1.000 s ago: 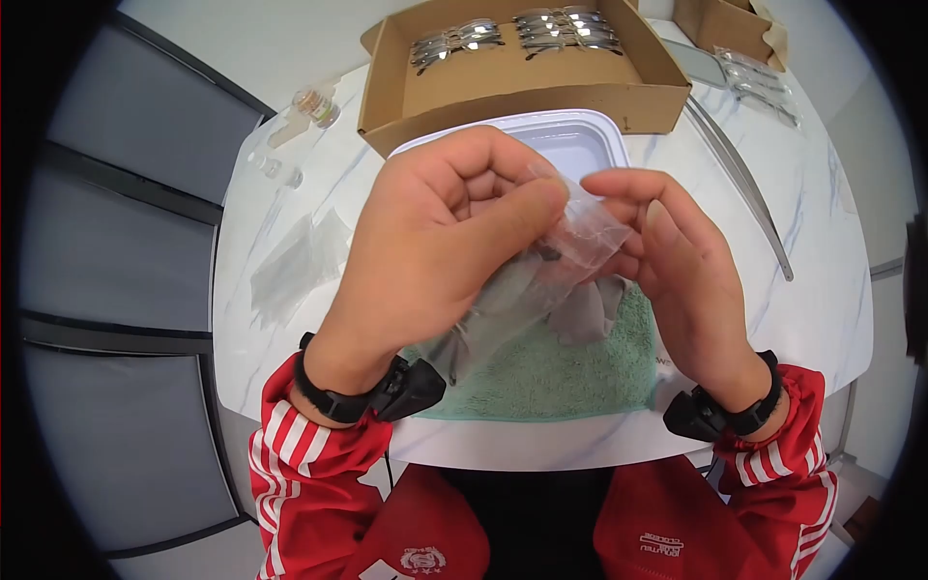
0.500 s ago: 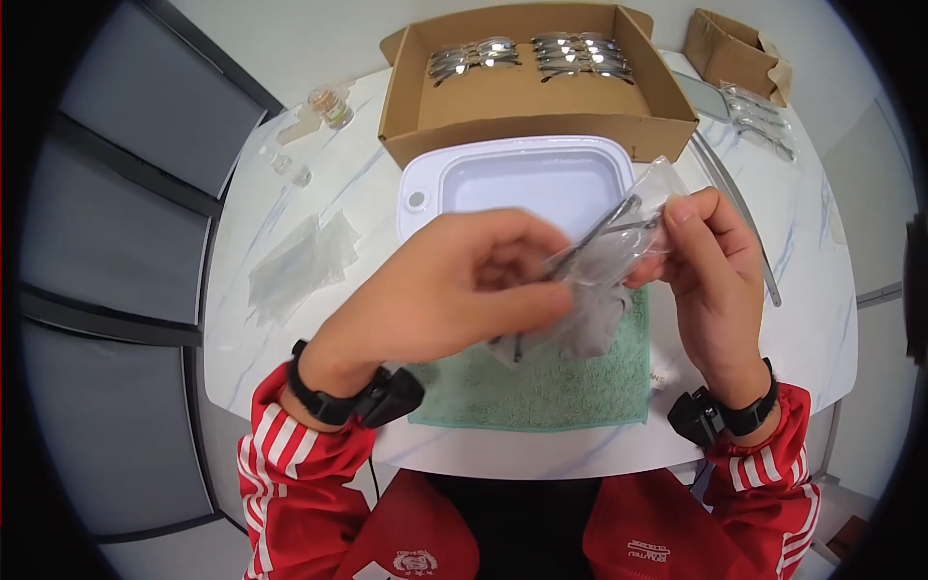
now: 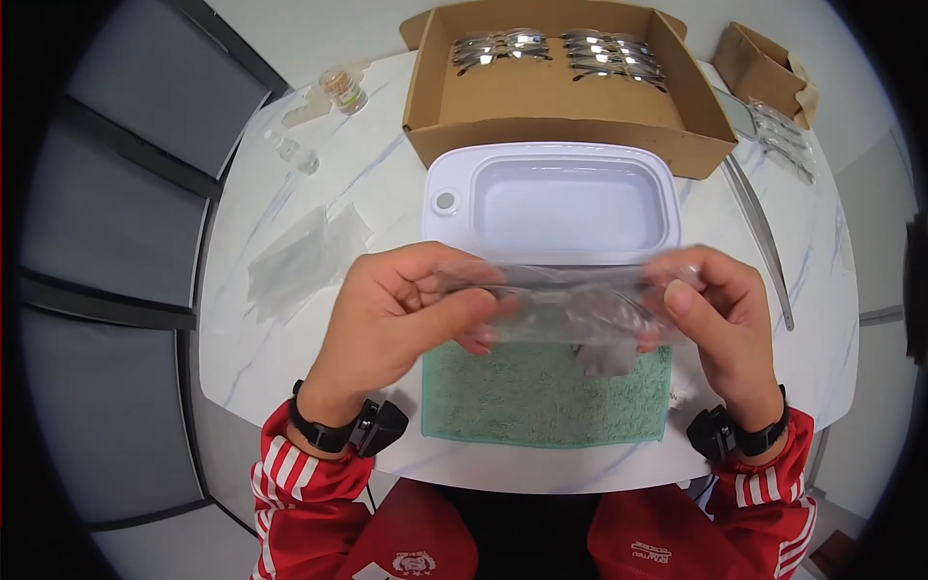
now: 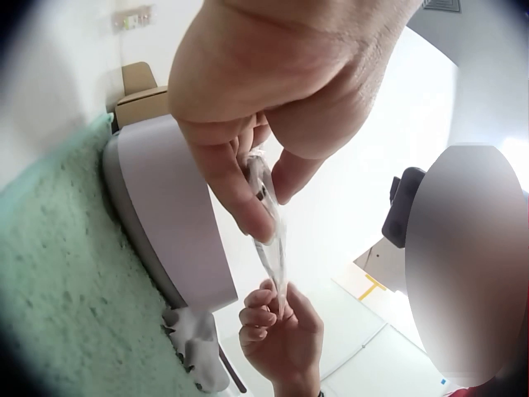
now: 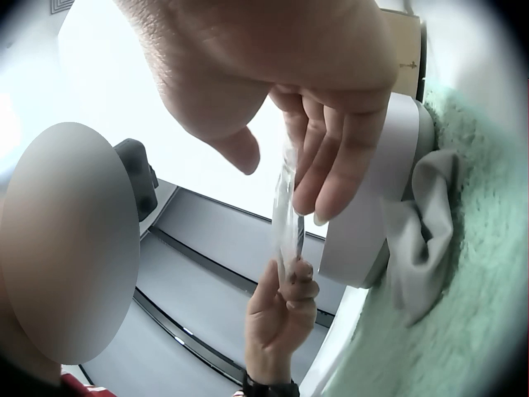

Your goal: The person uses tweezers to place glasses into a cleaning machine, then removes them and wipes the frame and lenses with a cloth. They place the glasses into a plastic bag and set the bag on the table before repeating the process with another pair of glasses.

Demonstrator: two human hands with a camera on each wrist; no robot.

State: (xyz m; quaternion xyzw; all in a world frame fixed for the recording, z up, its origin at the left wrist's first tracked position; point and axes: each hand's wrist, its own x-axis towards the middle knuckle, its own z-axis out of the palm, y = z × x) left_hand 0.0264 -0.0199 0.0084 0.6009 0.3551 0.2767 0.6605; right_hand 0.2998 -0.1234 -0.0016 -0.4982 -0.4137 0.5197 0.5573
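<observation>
Clear crinkled bag; left hand, right hand hold.

Blur veils the contents of the clear plastic bag. The bag partly hides the gray cloth

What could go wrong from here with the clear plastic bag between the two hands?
The clear plastic bag might slip at the right hand, whose thumb seems to stand off the film in the right wrist view. It could then land on the green fluffy towel below, or in the white plastic basin just beyond.

The thin film spans to the left hand, so a hard pull might tear it.
</observation>
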